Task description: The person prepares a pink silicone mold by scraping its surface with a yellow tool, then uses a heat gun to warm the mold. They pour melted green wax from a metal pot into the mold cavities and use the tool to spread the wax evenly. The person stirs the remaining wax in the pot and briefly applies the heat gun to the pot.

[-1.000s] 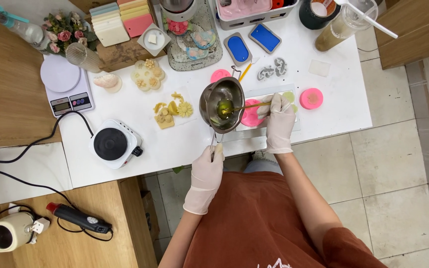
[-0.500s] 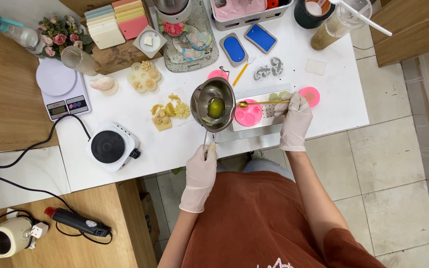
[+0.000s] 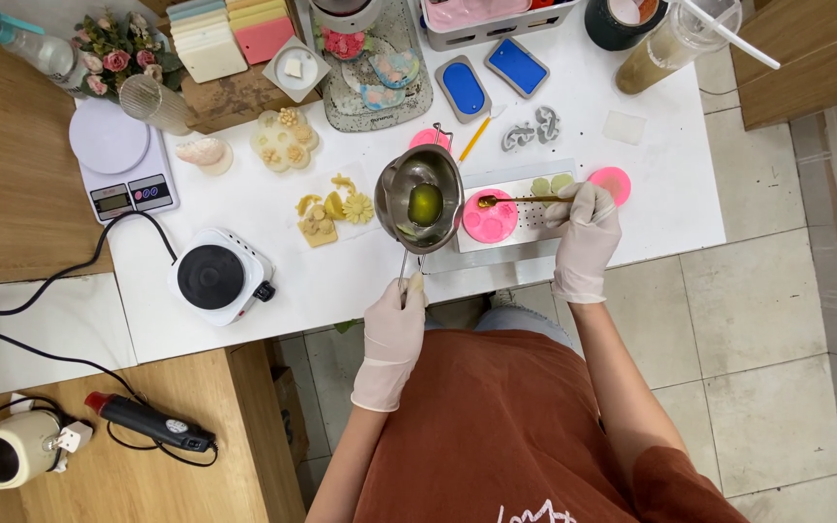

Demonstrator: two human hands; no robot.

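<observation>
My left hand (image 3: 392, 334), in a white glove, grips the thin handle of a small steel melting pot (image 3: 419, 199) with green-yellow liquid in its bottom. The pot hangs over the white table, just left of a round pink mould (image 3: 489, 219). My right hand (image 3: 585, 239), also gloved, holds a small spoon (image 3: 515, 200) level, its bowl over the top of the pink mould. The mould lies on a white perforated tray (image 3: 535, 220) next to two pale green pieces (image 3: 550, 184).
A small electric hot plate (image 3: 217, 277) stands front left, a digital scale (image 3: 123, 167) behind it. Yellow and cream moulded shapes (image 3: 326, 211), blue moulds (image 3: 464, 87), a second pink mould (image 3: 609, 183), coloured blocks, a flower bunch and containers fill the back. A heat gun (image 3: 147, 422) lies on the wooden shelf.
The pot has shifted slightly left, away from the pink mould. My right hand has moved right and now holds the spoon over the mould.
</observation>
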